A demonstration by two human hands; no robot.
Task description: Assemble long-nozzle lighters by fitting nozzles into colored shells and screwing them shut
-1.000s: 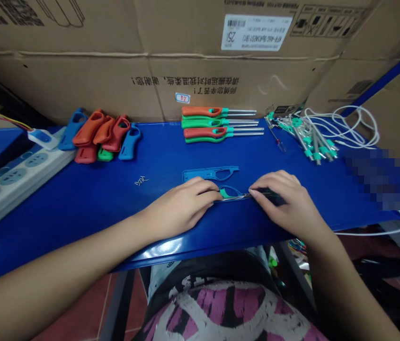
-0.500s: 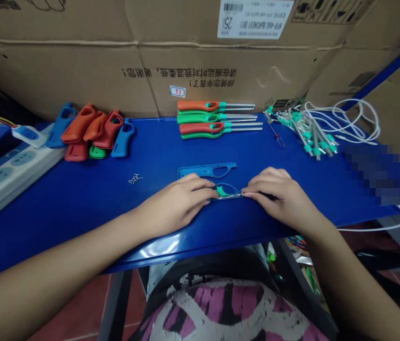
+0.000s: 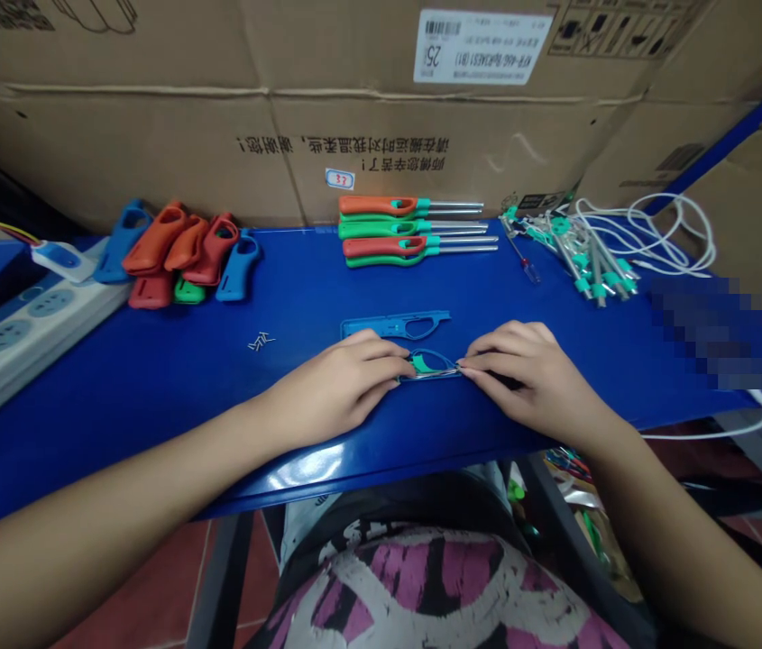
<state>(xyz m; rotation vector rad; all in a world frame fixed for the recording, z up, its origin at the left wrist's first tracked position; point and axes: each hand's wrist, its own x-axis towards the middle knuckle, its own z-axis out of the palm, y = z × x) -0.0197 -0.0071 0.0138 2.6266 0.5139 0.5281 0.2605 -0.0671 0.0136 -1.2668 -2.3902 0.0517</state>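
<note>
A blue lighter handle half (image 3: pixel 445 358) lies near the table's front edge, with a green trigger (image 3: pixel 419 364) and a thin silvery part along its lower side. My left hand (image 3: pixel 346 383) is closed over its left end, hiding most of it. At the right end, my right hand (image 3: pixel 526 370) pinches with thumb and fingertips; what sits between them is too small to make out. Just behind lies the matching blue handle half (image 3: pixel 373 326), inner side up. To the left is a little pile of screws (image 3: pixel 261 342).
Assembled gas lighters (image 3: pixel 381 228) lie stacked at the back. Coloured handle shells (image 3: pixel 188 248) are heaped back left, beside a power strip (image 3: pixel 49 306). Metal lighter tubes with green fittings (image 3: pixel 601 266), a screwdriver (image 3: pixel 529 269) and a white cable (image 3: pixel 678 257) lie back right. A cardboard box (image 3: pixel 170 144) stands behind.
Both hands stay at the blue handle half with almost no movement. The whole view has shifted slightly as the head moved.
</note>
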